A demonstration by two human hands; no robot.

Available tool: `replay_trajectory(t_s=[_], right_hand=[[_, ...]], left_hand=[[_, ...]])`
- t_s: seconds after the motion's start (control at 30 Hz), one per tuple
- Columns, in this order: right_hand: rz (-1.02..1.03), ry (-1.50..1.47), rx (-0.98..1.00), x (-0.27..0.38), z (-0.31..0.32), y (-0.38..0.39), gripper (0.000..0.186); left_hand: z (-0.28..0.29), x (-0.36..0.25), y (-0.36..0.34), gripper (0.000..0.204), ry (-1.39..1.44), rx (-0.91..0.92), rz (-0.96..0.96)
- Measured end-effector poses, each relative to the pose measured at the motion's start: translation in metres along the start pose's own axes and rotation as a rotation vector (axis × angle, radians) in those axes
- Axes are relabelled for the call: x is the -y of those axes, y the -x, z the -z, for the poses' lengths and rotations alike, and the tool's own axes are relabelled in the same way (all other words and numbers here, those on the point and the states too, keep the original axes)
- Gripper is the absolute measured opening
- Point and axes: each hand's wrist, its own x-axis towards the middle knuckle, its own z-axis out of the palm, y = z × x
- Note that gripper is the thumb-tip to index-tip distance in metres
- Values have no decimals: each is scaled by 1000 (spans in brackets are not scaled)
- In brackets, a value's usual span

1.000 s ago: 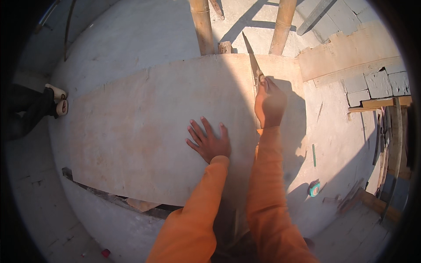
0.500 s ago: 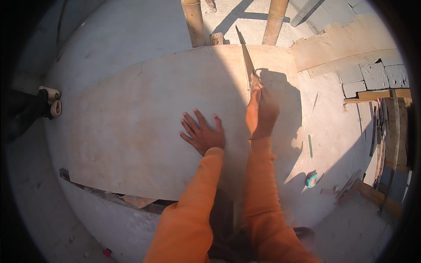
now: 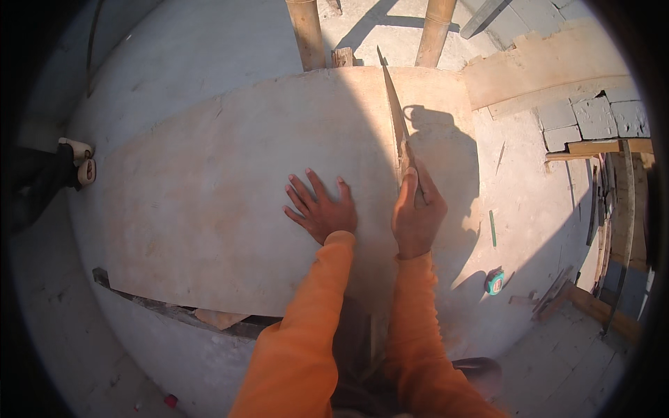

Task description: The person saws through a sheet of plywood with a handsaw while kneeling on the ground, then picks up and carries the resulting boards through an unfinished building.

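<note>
A large, pale plywood sheet (image 3: 209,188) lies in front of me, partly in sunlight on its right side. My left hand (image 3: 323,209) presses flat on it, fingers spread, holding nothing. To the right, my right hand (image 3: 418,212) is wrapped round the handle of a handsaw (image 3: 395,104). The saw's blade points away from me and narrows to a tip near the sheet's far edge. It lies along a line running down the sheet from that edge. My fingers hide most of the handle.
Two bamboo posts (image 3: 306,35) stand beyond the far edge. On the floor at right are a green pencil-like stick (image 3: 493,228) and a teal tape measure (image 3: 495,281). Wooden pieces (image 3: 592,306) lie farther right. Another person's feet (image 3: 82,160) show at far left.
My right hand has drawn the saw back toward me, its tip lower in the view. My left hand stays put on the sheet.
</note>
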Motion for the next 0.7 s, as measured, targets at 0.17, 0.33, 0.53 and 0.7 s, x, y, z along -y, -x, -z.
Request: replay_trajectory(t_s=[0.17,0.33,0.53,0.7], right_hand=[[26,-43,-62,-8,27,53,33],[73,110,50,-6,-16,-90,34],[85,-52,-77,-3,41,70,33],[-24,60,17,-6,-2,-34,32]], left_hand=[[7,-4,3,74,36,10,-8],[0,-23,13,74,54,10,-32],[8,-4,1,73,15,32,-1],[8,-18,10,73,58,27,-15]])
